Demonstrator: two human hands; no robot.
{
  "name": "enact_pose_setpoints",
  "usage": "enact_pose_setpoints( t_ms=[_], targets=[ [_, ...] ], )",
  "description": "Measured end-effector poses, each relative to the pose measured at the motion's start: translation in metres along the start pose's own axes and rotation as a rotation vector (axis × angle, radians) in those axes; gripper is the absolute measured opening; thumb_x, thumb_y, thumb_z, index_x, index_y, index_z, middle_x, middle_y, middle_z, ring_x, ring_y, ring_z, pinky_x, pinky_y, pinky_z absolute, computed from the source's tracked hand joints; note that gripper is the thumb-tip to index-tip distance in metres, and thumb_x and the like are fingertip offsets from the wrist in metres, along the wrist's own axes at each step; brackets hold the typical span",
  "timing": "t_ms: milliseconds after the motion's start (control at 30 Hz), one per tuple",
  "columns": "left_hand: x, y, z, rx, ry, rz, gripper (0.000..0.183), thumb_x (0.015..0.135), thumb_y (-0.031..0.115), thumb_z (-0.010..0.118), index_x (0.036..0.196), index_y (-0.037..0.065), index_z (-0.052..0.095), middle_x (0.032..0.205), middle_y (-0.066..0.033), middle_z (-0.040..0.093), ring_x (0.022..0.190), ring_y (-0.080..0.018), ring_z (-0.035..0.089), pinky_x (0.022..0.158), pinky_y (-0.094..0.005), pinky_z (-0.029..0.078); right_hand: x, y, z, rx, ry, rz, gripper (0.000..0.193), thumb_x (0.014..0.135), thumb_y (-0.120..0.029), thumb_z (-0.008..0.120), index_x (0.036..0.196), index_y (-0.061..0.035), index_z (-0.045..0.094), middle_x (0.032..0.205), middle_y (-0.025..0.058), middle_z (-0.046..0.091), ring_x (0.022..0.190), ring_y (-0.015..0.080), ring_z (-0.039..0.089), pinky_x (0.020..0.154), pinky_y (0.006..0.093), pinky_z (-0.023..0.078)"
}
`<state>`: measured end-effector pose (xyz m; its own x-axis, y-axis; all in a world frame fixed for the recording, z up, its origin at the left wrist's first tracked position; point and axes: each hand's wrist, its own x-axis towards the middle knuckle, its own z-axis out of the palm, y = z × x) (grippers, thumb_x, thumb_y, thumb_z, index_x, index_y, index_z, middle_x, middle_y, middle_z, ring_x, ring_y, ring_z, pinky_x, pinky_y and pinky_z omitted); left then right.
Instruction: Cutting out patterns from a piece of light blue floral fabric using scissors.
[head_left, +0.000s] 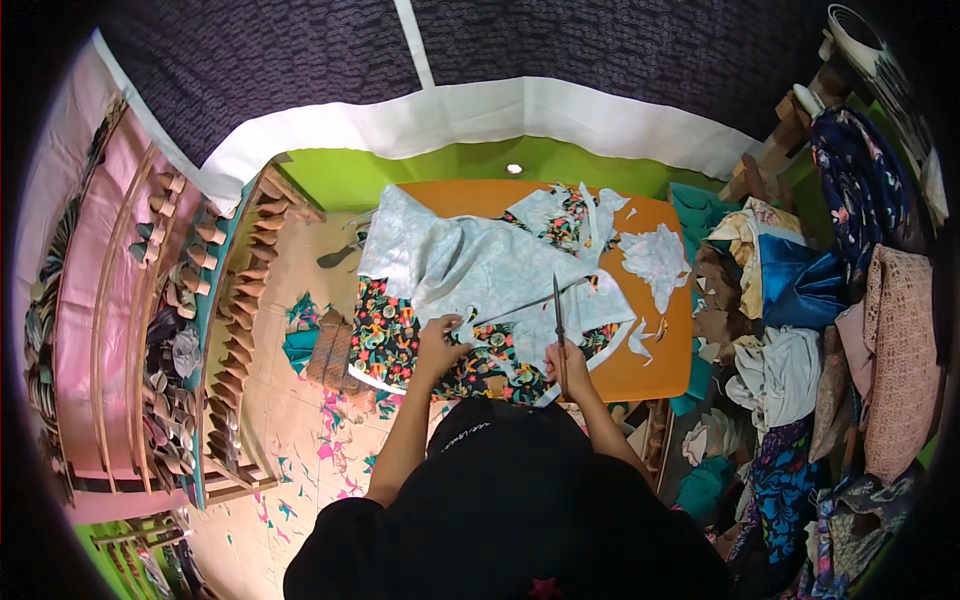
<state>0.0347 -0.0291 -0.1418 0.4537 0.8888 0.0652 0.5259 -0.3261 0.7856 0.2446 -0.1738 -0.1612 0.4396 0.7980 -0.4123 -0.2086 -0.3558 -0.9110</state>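
My right hand (567,370) is closed around the handles of long dark scissors (559,312), whose blades point away from me over the cloth. My left hand (440,346) lies at the near left edge of the pale blue-white fabric (470,255), thumb and fingers apart against it. Beneath and beside the pale layer shows black fabric with a bright multicoloured print (385,325). A thin dark line crosses the pale cloth between my hands; whether it is a slit or a fold I cannot tell.
The fabric lies on an orange table (655,375) with pale offcuts (655,262) at its right. Wooden racks holding rows of shoe forms (240,345) stand at left. Heaped cloths (780,375) fill the right side. Coloured scraps (335,425) litter the tiled floor.
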Motion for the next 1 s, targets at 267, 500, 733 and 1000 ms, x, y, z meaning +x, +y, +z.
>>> enact_pose_setpoints(
  t_ms=[267, 500, 733, 1000],
  targets=[
    [0.01, -0.004, 0.0, 0.125, -0.006, 0.182, 0.026, 0.062, 0.008, 0.067, 0.087, 0.004, 0.06, 0.082, -0.0123, 0.054, 0.076, -0.0259, 0.054, 0.068, -0.0341, 0.043, -0.005, 0.013, 0.041, -0.442, 0.05, -0.141, 0.03, 0.069, -0.018, 0.069, 0.084, 0.0005, 0.051, 0.072, 0.0082, 0.058, 0.06, 0.013, 0.055, 0.054, 0.0241, 0.045],
    [0.033, 0.011, -0.025, -0.206, -0.112, 0.075, 0.02, 0.082, 0.015, 0.05, 0.088, -0.003, 0.056, 0.065, -0.0109, 0.058, 0.061, -0.0136, 0.056, 0.058, -0.0261, 0.042, 0.007, -0.001, 0.07, -0.503, 0.329, -0.263, 0.04, 0.057, -0.021, 0.076, 0.078, 0.001, 0.05, 0.063, 0.0071, 0.052, 0.057, 0.0173, 0.05, 0.054, 0.0297, 0.042],
    [0.048, 0.033, -0.053, -0.732, -0.318, -0.002, 0.019, 0.087, 0.01, 0.039, 0.097, -0.001, 0.05, 0.084, -0.0081, 0.06, 0.07, -0.0144, 0.058, 0.062, -0.0227, 0.043, 0.018, -0.03, 0.093, -0.508, 0.514, -0.189, 0.039, 0.06, -0.021, 0.073, 0.072, -0.0023, 0.041, 0.066, 0.0111, 0.054, 0.065, 0.0286, 0.055, 0.059, 0.0361, 0.043],
    [0.051, 0.031, -0.116, -1.286, -0.487, 0.038, 0.014, 0.074, 0.018, 0.046, 0.074, 0.004, 0.044, 0.075, -0.0175, 0.058, 0.075, -0.0238, 0.057, 0.069, -0.031, 0.044, 0.032, -0.044, 0.088, -0.009, 0.382, -0.231, 0.029, 0.063, -0.004, 0.069, 0.069, -0.0047, 0.04, 0.056, 0.0019, 0.046, 0.05, 0.0095, 0.045, 0.048, 0.0235, 0.039]
  ],
)
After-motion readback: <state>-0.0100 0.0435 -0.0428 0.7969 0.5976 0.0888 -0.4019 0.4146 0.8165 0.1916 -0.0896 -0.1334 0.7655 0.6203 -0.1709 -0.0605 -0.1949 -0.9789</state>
